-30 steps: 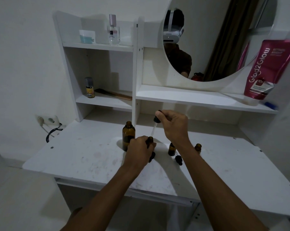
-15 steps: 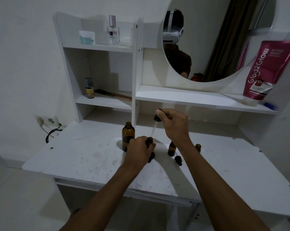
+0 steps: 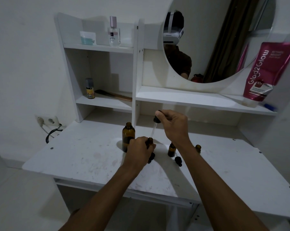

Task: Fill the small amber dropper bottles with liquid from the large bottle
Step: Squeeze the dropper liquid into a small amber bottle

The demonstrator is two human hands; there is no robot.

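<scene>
The large amber bottle [image 3: 128, 135] stands uncapped on the white tabletop [image 3: 84, 157]. My left hand [image 3: 139, 151] is wrapped around a small amber dropper bottle [image 3: 150, 141]; only its open neck shows above my fingers. My right hand [image 3: 173, 125] pinches the black bulb of a glass dropper [image 3: 155, 125] whose tip points down at that neck. Another small amber bottle [image 3: 171, 149] stands beside my right wrist, and a third [image 3: 198, 148] peeks out behind my forearm. Two black dropper caps [image 3: 178, 161] [image 3: 151, 157] lie on the tabletop.
Shelves rise behind the tabletop with a perfume bottle [image 3: 114, 32], a small yellow-labelled bottle [image 3: 90, 88] and a comb [image 3: 114, 95]. A pink tube [image 3: 267, 72] leans on the right shelf under a round mirror [image 3: 224, 39]. A wall socket [image 3: 46, 120] with a cable sits at the left.
My right hand has lowered the dropper a little, bringing its tip closer to the neck of the small bottle in my left hand. The left hand has stayed put.
</scene>
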